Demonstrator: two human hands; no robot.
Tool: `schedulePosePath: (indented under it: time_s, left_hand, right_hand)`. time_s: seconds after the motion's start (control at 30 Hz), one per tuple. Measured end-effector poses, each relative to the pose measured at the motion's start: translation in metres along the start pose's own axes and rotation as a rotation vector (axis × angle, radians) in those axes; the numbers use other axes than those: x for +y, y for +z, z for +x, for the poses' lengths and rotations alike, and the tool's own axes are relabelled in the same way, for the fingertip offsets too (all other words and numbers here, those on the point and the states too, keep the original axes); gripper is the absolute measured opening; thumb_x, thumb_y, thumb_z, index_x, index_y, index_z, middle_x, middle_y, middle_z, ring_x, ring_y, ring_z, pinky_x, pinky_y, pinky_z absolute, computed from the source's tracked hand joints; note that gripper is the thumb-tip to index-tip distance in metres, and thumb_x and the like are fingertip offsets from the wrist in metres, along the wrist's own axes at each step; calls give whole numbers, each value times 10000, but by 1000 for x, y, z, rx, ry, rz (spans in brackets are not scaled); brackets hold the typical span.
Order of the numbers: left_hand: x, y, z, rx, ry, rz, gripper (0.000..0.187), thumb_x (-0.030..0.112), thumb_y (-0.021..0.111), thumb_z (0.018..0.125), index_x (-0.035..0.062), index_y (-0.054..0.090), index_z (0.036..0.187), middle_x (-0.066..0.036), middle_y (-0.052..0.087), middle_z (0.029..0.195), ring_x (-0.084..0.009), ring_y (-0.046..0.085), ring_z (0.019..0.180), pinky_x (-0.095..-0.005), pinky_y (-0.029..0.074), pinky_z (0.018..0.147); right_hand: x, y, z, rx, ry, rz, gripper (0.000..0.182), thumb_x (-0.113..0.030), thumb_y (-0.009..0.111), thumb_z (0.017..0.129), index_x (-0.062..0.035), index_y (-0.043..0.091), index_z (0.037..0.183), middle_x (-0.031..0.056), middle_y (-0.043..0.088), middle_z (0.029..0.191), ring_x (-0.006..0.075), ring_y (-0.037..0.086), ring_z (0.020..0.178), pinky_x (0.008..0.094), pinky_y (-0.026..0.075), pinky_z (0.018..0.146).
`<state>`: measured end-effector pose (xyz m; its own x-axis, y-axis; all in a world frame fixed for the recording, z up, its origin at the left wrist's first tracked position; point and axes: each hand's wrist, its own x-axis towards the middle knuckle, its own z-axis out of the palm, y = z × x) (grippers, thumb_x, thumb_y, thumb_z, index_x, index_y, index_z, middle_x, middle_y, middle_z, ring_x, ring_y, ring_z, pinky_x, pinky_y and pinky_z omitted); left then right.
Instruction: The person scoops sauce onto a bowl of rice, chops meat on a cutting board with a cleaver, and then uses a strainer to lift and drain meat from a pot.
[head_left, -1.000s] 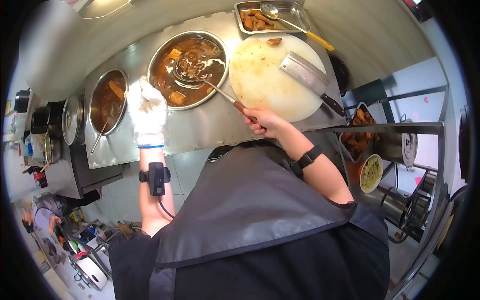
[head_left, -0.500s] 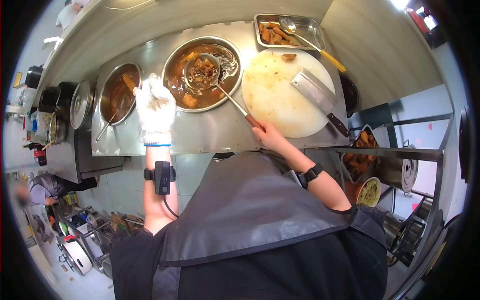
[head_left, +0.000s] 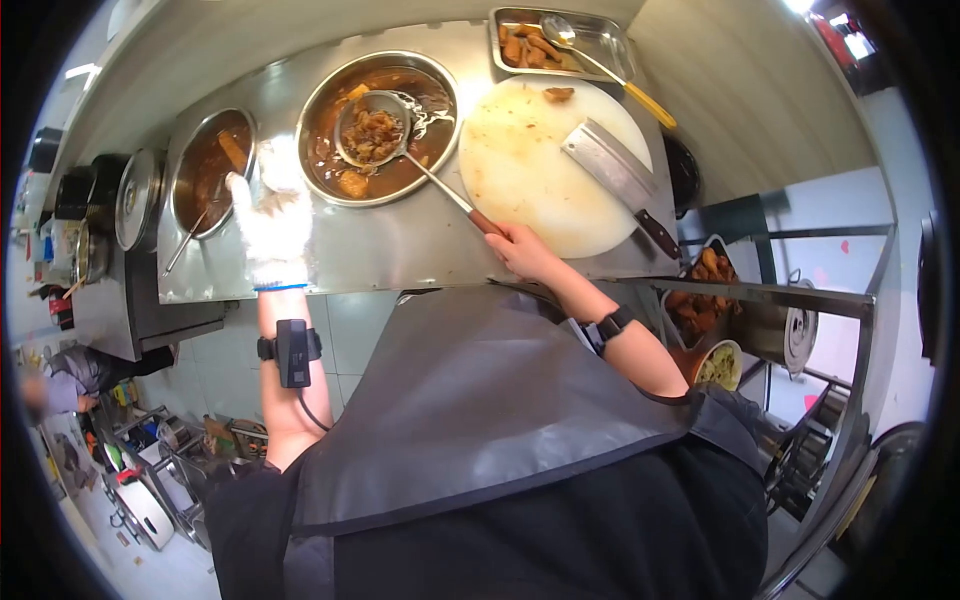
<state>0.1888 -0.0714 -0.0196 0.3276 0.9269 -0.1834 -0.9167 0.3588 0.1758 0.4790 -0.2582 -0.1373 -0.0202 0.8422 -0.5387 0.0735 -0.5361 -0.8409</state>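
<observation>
My right hand (head_left: 522,252) is wrapped round the wooden handle of a strainer ladle (head_left: 373,133). Brown chunks of food fill its bowl, which rests over the dark broth in a large round pot (head_left: 309,186). My left hand (head_left: 275,225), in a white glove stained at the palm, is held between that pot and a smaller oval pot (head_left: 180,215). Its thumb stands apart from the fingers, and nothing shows in it. To the right, a cleaver (head_left: 610,165) and a small brown piece (head_left: 558,94) lie on the round white board (head_left: 530,205).
Behind the board, a metal tray (head_left: 610,42) holds brown pieces and a yellow-handled spoon (head_left: 640,95). Trays of food (head_left: 712,268) and a lidded pot (head_left: 795,335) stand on the right rack. Another person (head_left: 75,385) is at the far left.
The whole view has shifted, so the counter and pots appear further left and higher. My left thumb has spread away from the fingers. My right hand still holds the ladle.
</observation>
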Motion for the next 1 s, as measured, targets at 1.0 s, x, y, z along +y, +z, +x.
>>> schedulePosePath:
  time_s: [1.0]
  left_hand:
    - [10, 3, 6, 71, 35, 14, 566, 344, 577, 930, -41, 441, 1322, -142, 613, 1204, -183, 632, 896, -288, 540, 743]
  right_hand:
    - [32, 20, -1, 217, -244, -223, 330, -245, 523, 931, -20, 538, 1172, 153, 631, 824, 291, 604, 740, 376, 464, 690]
